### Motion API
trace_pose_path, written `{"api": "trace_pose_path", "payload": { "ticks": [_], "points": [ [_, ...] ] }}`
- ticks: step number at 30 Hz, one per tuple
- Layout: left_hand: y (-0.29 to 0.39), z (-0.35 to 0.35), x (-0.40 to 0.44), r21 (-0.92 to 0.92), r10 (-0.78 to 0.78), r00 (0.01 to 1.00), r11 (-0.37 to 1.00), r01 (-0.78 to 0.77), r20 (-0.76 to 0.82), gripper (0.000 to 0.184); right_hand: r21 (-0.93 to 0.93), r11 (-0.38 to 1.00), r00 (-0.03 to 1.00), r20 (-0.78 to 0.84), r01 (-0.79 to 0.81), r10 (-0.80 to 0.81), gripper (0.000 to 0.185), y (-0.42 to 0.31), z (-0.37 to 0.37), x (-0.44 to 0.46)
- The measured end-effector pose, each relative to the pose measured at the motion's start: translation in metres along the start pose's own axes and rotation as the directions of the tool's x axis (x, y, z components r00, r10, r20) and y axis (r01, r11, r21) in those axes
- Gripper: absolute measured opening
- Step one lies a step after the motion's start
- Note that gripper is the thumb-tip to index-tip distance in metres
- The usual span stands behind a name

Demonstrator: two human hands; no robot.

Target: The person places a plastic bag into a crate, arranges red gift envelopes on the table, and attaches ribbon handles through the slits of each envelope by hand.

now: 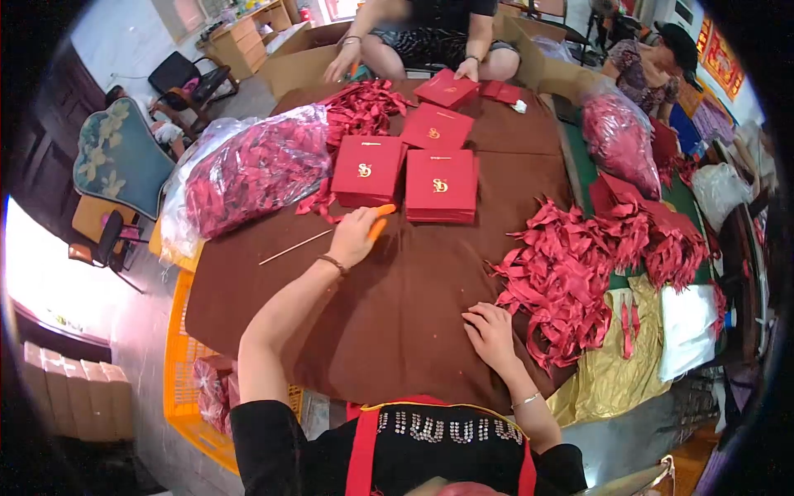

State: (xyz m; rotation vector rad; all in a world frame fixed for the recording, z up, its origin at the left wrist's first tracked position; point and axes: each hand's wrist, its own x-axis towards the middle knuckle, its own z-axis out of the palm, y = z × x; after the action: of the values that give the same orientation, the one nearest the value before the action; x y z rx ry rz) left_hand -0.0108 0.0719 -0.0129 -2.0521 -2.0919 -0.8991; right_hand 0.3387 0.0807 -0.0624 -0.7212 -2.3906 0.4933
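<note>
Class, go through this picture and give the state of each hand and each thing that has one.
Left hand: closed around an orange handle
Right hand: resting on the brown cloth, nothing visibly held
Brown cloth: spread out, lightly creased
Nearest red stack: neatly piled
Clear bag: bulging with red ribbons
Ribbon heap: loose, tangled
Gold sheet: crumpled
Orange crate: open-topped, holding wrapped packets

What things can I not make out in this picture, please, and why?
In the head view:
- Whether the thin rod joins the orange handle: the left hand lies between.
- The palm of the right hand: its back hides it.
- The upper print on the red cards: too small.
- The far side of the orange crate: hidden by the brown tabletop.
</note>
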Motion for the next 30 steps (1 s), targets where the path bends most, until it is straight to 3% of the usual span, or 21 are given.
{"api": "trace_pose_path", "payload": {
  "ticks": [2,3,6,7,8,10,12,14,18,22,24,27,28,30],
  "points": [
    [0.022,0.019,0.016,-0.086,-0.016,1.0,0.996,0.015,-0.01,0.035,-0.026,1.0,1.0,-0.001,0.017,-0.017,0.021,-0.003,-0.001,0.001],
    [0.033,0.028,0.023,-0.007,0.045,0.996,0.999,-0.045,-0.072,0.037,-0.127,0.99,0.997,-0.04,0.062,-0.068,0.021,-0.011,-0.005,0.004],
    [0.049,0.051,0.042,0.18,0.193,0.975,0.969,-0.171,-0.112,0.048,-0.094,0.993,0.991,-0.111,0.067,-0.078,0.02,-0.022,-0.021,0.023],
    [0.057,0.054,0.047,0.196,0.225,0.97,0.959,-0.203,-0.093,0.049,0.02,0.999,0.992,-0.123,0.042,-0.04,0.019,-0.019,-0.022,0.033],
    [0.063,0.056,0.049,0.212,0.256,0.964,0.949,-0.235,-0.076,0.051,0.009,0.999,0.991,-0.128,0.041,-0.039,0.019,-0.015,-0.021,0.041],
    [0.066,0.064,0.05,0.231,0.265,0.962,0.942,-0.244,-0.065,0.052,0.272,0.96,0.986,-0.129,-0.064,0.103,0.018,-0.005,-0.019,0.057],
    [0.064,0.074,0.05,0.249,0.271,0.961,0.936,-0.25,-0.055,0.053,0.27,0.962,0.985,-0.147,-0.043,0.086,0.018,0.007,-0.013,0.072],
    [0.057,0.082,0.046,0.218,0.22,0.975,0.951,-0.218,0.016,0.053,0.467,0.865,0.977,-0.006,-0.185,0.212,0.021,0.015,-0.007,0.085],
    [0.054,0.085,0.044,0.231,0.243,0.97,0.945,-0.23,-0.029,0.053,0.536,0.796,0.956,0.084,-0.28,0.28,0.021,0.022,-0.002,0.111],
    [0.049,0.092,0.037,0.193,0.245,0.966,0.955,-0.225,-0.088,0.052,0.468,0.827,0.948,0.095,-0.313,0.305,0.034,0.04,0.01,0.137],
    [0.048,0.096,0.036,0.201,0.242,0.964,0.955,-0.217,-0.11,0.051,0.524,0.786,0.944,0.138,-0.328,0.301,0.044,0.057,0.022,0.152],
    [0.046,0.097,0.038,0.189,0.237,0.964,0.959,-0.212,-0.119,0.05,0.498,0.834,0.959,-0.012,-0.238,0.282,0.054,0.071,0.029,0.18],
    [0.047,0.096,0.036,0.174,0.233,0.966,0.962,-0.211,-0.114,0.049,0.357,0.899,0.955,-0.058,-0.253,0.291,0.058,0.066,0.021,0.19],
    [0.047,0.092,0.036,0.176,0.235,0.966,0.961,-0.213,-0.111,0.05,0.326,0.879,0.914,-0.088,-0.348,0.395,0.062,0.076,0.027,0.203]
  ]
}}
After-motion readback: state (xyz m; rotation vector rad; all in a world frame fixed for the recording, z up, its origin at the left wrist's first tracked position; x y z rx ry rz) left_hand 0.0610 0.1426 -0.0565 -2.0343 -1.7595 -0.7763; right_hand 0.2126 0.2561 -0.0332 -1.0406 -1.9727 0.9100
